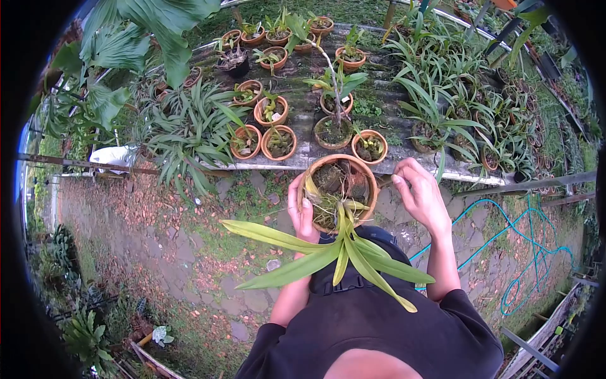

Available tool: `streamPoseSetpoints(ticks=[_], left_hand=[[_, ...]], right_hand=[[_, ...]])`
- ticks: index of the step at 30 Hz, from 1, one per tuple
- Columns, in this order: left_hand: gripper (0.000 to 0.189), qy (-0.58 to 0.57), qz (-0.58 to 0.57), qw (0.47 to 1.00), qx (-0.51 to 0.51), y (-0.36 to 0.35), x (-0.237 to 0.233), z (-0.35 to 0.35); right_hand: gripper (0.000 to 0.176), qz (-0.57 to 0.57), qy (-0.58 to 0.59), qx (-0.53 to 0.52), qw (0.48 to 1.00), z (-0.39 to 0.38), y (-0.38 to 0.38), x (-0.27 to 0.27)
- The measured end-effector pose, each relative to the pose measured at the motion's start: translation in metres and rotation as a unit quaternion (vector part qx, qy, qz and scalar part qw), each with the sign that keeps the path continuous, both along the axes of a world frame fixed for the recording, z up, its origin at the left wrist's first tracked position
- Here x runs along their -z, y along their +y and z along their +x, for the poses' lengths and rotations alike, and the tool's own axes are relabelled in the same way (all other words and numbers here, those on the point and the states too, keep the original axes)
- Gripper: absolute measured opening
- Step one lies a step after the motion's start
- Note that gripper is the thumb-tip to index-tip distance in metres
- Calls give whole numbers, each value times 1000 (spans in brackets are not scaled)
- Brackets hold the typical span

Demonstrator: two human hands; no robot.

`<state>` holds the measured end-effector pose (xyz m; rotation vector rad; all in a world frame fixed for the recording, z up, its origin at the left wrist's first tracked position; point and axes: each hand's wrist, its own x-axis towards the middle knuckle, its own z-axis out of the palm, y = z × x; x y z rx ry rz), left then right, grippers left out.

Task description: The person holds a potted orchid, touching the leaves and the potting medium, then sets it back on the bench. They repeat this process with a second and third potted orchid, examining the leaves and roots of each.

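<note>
My left hand [302, 211] grips the left side of a round terracotta pot [372, 203], with the thumb on the near outside wall. The pot is held in front of my body, just short of the bench. In it grows an orchid [344, 237] with long yellow-green leaves that hang over the near rim towards me. Pale roots and dark potting material show inside. To the right of the rim is my right hand [420, 192], its thumb and fingers pinched together. A small brown bit shows between the fingertips and the rim; I cannot make out what it is.
A bench [252, 165] ahead carries several small terracotta pots [279, 143], a tall bare-stemmed plant [336, 76] and dense strap-leaved plants [189, 126]. A blue-green hose [505, 221] lies looped on the paved ground at right. Large leaves [158, 31] overhang the upper left.
</note>
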<state>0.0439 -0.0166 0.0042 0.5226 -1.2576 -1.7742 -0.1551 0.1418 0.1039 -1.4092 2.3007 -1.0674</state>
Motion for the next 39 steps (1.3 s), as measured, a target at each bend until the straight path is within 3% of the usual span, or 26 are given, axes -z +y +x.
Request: streamPoseSetpoints(ticks=[1,2,6,11,14,17,21,24,25,27,31,35,37,39], left_hand=[[62,-79,-109,990,-50,-2,13,1],[62,-84,-98,990,-52,-3,17,1],[59,24,112,993,7,-4,24,7],[57,49,229,972,-2,-1,33,15],[55,38,258,964,-47,-3,42,18],[52,-20,184,981,-60,-6,59,24],[54,32,295,954,-42,-13,47,20],[54,-9,282,958,-55,-11,37,21],[54,-9,251,968,-27,-10,38,23],[54,-8,185,982,27,-9,38,32],[41,135,290,942,99,-17,54,35],[39,-32,253,962,94,-39,78,40],[39,-64,264,957,98,-45,60,36],[42,-96,260,956,96,-57,66,30]], right_hand=[[15,3,0,-1,1000,-1,5,2],[16,6,0,-2,1000,-1,9,4],[17,20,-2,5,1000,-4,15,11],[18,-18,-8,21,1000,2,10,22],[21,-133,-78,53,987,20,-11,9],[20,-66,-113,66,989,23,-12,16],[25,10,-88,38,995,21,-14,27],[31,-140,12,-35,989,29,-33,11],[38,-107,-61,-38,992,32,-37,6],[43,-67,-31,-76,994,33,-46,10],[52,15,-58,-106,993,38,-53,15],[50,26,-97,-95,990,44,-55,27],[52,15,-82,-89,993,45,-58,40],[55,4,-255,9,967,57,-64,44]])
